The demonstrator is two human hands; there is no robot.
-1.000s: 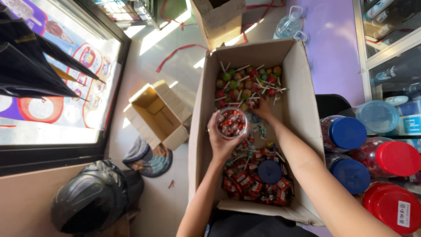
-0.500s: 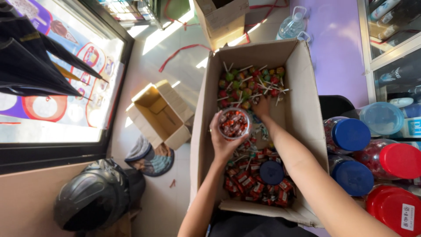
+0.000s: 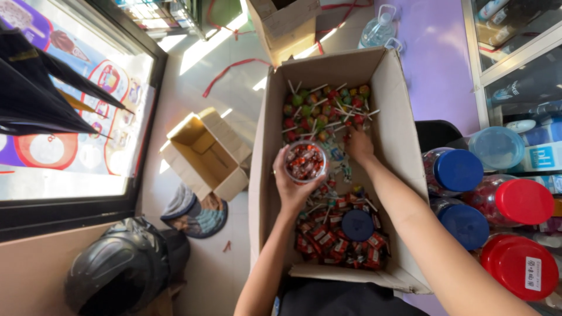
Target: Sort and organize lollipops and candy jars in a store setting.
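My left hand (image 3: pixel 291 188) grips a clear round jar (image 3: pixel 305 161) filled with red wrapped candies, held over a large open cardboard box (image 3: pixel 392 105). My right hand (image 3: pixel 358 144) reaches down into the box among the lollipops (image 3: pixel 328 108) piled at its far end; its fingers are hidden in the pile. Red wrapped candies (image 3: pixel 328 237) cover the near end of the box, with a blue jar lid (image 3: pixel 357 225) lying on them.
Jars with blue lids (image 3: pixel 458 171) and red lids (image 3: pixel 523 202) stand at the right. A small open cardboard box (image 3: pixel 206 153) lies on the floor at the left, near a black helmet (image 3: pixel 117 266). Another box (image 3: pixel 285 23) and a water bottle (image 3: pixel 376 28) stand beyond.
My right hand has moved a little further into the lollipop pile. The jar in my left hand has stayed nearly in place.
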